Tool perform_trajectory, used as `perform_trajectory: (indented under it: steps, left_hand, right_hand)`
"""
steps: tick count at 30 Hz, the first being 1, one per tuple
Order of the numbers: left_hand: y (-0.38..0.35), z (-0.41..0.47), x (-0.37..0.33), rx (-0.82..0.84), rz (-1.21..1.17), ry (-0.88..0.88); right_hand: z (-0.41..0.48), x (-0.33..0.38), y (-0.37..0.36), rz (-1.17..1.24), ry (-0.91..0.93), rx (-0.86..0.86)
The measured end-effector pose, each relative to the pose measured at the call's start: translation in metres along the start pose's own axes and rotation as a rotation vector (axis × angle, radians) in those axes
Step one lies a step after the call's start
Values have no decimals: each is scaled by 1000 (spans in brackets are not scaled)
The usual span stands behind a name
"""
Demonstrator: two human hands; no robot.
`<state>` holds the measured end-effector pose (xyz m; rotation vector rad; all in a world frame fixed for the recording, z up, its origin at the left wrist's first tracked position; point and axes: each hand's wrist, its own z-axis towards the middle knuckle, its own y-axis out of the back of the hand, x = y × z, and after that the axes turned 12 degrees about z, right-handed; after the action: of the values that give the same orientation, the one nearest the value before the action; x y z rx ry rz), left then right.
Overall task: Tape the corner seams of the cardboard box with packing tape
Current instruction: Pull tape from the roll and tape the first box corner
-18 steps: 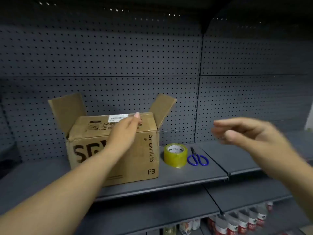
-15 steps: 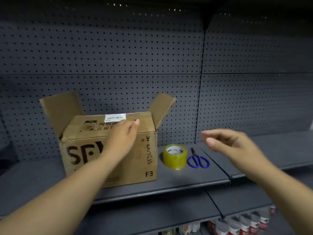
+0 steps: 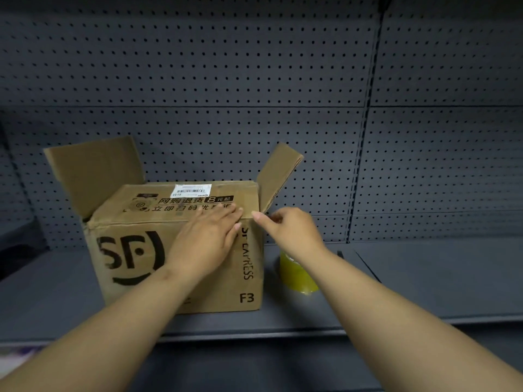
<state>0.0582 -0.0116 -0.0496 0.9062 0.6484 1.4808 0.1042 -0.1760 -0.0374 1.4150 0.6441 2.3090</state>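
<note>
Presently, left hand (image 3: 208, 239) lies flat, fingers straight, on the cardboard box (image 3: 127, 250) top beside its right front corner. Right hand (image 3: 285, 230) touches that corner, grip indeterminate. Tape roll (image 3: 297, 278) sits beneath the right wrist.

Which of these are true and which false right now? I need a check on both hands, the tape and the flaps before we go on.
1. The left hand lies flat on the top of the cardboard box, near its front right corner. True.
2. The right hand holds the tape roll. False: the roll sits on the shelf right of the box, partly behind the right forearm, and the hand is up at the box's top right corner.
3. Both side flaps are folded down. False: the left flap and the right flap stand up.
4. A white barcode label is on the top of the box. True.
</note>
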Motion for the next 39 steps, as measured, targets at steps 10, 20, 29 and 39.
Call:
perform_trajectory:
  steps: [10,20,29,39]
  left_hand:
    - [0,-2,7,-14,88,-49]
    - [2,-4,7,-50,107,-47]
    - [7,10,-5,-109,143,-15]
    - [8,18,-15,-35,203,45]
  right_hand:
    - [16,-6,-4,85,32,-64]
    - [15,-11,-6,203,22,-61]
    - [-31,-39,-48,231,106,-136]
    - [-23,-41,-60,-108,120,-82]
